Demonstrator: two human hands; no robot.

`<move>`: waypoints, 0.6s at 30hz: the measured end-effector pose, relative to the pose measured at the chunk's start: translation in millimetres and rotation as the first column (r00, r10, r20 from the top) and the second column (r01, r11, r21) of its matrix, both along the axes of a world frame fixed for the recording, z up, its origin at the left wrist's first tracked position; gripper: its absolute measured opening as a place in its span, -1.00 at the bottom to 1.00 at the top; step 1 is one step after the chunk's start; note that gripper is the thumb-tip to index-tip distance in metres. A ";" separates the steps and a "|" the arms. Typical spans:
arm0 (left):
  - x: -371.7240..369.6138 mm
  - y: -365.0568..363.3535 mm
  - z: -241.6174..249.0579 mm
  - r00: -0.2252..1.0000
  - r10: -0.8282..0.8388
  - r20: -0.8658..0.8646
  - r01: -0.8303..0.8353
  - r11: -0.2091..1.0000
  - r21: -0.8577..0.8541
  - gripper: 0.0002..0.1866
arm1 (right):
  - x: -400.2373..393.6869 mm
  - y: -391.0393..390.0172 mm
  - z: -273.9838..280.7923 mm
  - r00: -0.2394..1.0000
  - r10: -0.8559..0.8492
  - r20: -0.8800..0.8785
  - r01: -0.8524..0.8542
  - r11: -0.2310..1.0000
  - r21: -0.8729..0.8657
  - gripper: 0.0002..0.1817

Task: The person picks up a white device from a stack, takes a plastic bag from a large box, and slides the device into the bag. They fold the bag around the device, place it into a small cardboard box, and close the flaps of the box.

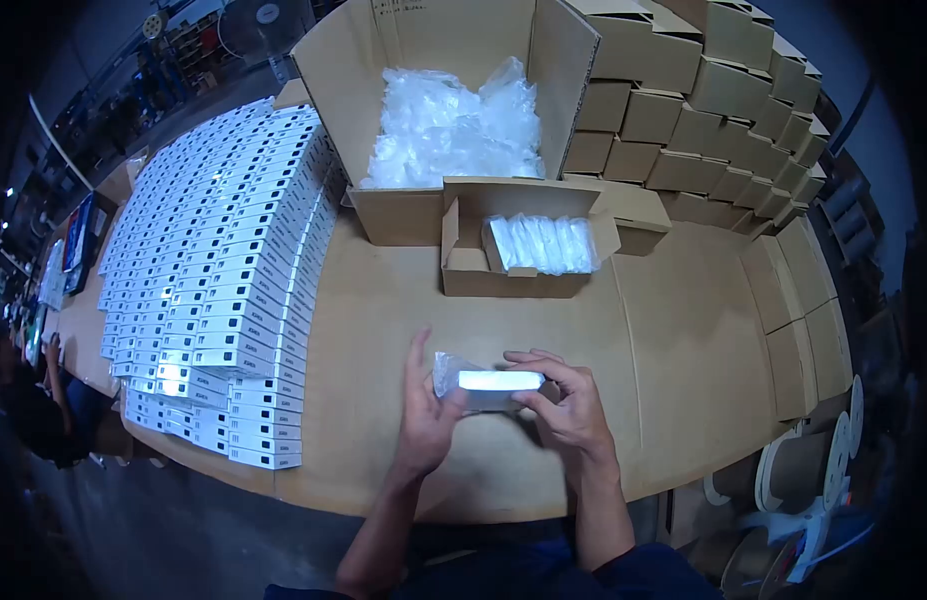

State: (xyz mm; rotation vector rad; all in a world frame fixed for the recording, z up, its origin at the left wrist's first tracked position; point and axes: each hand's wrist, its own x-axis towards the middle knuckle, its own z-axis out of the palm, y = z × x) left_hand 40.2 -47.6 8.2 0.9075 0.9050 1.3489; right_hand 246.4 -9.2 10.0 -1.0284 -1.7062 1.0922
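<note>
left hand (430,418) + right hand (573,405) grasping small white box (500,381) in clear plastic sleeve (448,372), one at each end | held above table (378,300), near side of open carton (513,286) with wrapped packs (543,244) | white box stacks (218,270) at left, brown cartons (673,120) at right

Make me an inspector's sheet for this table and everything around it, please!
Surface: brown table, a seam on its right side
Job's things: white pack with clear plastic, held above the table; small carton open, wrapped packs in a row inside
Clutter: big carton of clear plastic; white box stacks at left
Hands: right hand pinches the pack's end; left hand touches its other end
Cables: pale strand by the spools, maybe cable
Surroundings: brown boxes, fan, another person at far left
</note>
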 end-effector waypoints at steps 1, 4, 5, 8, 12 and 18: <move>-0.8 -0.2 -2.0 0.998 -0.014 -0.061 0.017 0.999 0.045 -0.50 | -0.7 0.0 -1.0 1.000 -0.012 -0.015 0.012 1.000 -0.016 -0.66; -4.7 1.7 -14.1 0.960 -0.056 -0.273 0.097 0.985 0.139 -0.52 | -2.0 -2.3 -2.8 0.999 -0.026 -0.048 0.024 0.999 -0.038 -0.64; -10.9 4.7 -17.6 0.929 -0.077 -0.362 0.137 0.980 0.145 -0.55 | -3.2 -2.7 -2.4 0.998 -0.017 -0.052 0.016 1.000 -0.026 -0.64; -19.0 10.2 -16.9 0.880 -0.091 -0.466 0.189 0.967 0.168 -0.68 | -1.3 1.8 -3.3 0.998 0.039 -0.038 -0.036 0.996 0.088 -0.60; -19.5 12.0 -5.6 0.861 -0.088 -0.501 0.185 0.972 0.148 -0.78 | 0.6 3.7 0.7 0.993 -0.045 0.109 0.022 0.978 0.205 -0.55; -31.8 25.1 -0.9 0.828 -0.083 -0.554 0.229 0.952 0.201 -0.81 | -0.3 9.1 25.9 0.933 -0.026 0.359 -0.117 0.921 0.373 -0.66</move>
